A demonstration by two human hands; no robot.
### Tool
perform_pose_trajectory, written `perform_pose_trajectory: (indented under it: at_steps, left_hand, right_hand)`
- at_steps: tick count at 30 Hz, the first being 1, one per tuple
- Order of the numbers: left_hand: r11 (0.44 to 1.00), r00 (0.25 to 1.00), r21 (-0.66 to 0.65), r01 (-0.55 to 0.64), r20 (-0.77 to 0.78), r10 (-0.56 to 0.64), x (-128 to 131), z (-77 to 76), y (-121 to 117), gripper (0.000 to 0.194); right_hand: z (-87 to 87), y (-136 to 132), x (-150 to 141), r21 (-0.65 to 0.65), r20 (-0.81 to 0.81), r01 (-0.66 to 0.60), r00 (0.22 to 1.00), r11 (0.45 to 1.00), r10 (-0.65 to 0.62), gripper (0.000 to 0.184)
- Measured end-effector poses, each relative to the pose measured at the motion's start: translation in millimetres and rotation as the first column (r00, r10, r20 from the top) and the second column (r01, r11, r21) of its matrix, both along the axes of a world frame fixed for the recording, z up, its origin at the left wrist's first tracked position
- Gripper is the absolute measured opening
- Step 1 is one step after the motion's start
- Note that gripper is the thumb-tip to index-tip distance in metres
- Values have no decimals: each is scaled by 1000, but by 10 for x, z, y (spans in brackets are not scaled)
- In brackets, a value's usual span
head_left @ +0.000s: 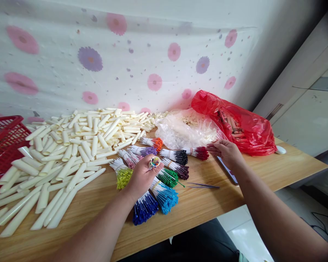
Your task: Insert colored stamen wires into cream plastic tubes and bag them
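My left hand is closed around a pale tube, its open end facing me with small coloured tips inside. Below and around that hand lie bundles of thin white sticks with coloured tips: dark blue, light blue, yellow, green and others. My right hand is over the table's right part, thumb and fingers drawn together; whatever they pinch is too small to make out. Nearest to it are a dark red bundle, a clear plastic bag and a phone partly beneath the hand.
A large heap of cream tubes spreads over the left of the wooden table. At far left stands a red basket. A red plastic bag lies at back right. Thin dark tweezers-like strips rest near the middle.
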State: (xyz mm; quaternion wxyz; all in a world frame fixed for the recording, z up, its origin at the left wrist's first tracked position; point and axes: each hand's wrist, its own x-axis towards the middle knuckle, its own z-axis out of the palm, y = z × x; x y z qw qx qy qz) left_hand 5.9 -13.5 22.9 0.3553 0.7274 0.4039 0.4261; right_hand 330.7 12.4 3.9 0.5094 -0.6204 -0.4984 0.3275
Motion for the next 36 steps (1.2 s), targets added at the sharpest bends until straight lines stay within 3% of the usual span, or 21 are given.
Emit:
perform_pose_trajectory:
  at_steps: [4,6,8,10,13,15,19,25,32,36]
  left_hand:
    - [1000,1000,4,-24,4,24,3,27,-7,26]
    - [999,999,12,-36,14,36,3,46,-12,25]
    - [999,999,24,-38,37,37,6,78,-26,21]
    - [1000,998,25,-6,58,4,15,120,-54,15]
    - [992,991,-20,127,37,-126,27,167,-107,10]
    - [982,984,-64,175,28,-174,26,169,-131,8]
    - [981,989,-140,134,79,-124,3,138,-130,15]
    - [973,982,-163,162,125,-142,-8,133,-109,23]
    - [912,927,-253,324,276,-253,-22,112,-137,26]
    - [932,936,-197,304,246,-253,-20,130,-131,24]
  right_hand:
    - [103,-101,-38,38,-122,28,992,999,-23,24]
    - [211,-192,-179,60,-117,-29,992,998,36,26]
    - [353,-315,-407,72,-54,-225,972,972,229,25]
    - [494,-439,-683,55,38,-445,895,894,443,23]
    - [614,-552,-1069,28,141,-572,814,820,563,17]
    - [611,-567,-1252,36,181,-564,816,825,549,14]
    - [504,-538,-1409,175,138,-476,878,862,457,11]
    - [429,-549,-1384,295,43,-476,873,828,486,17]
    - [534,-610,-1351,338,146,-556,828,759,542,13]
    - [566,-661,-1359,312,112,-541,837,781,535,15]
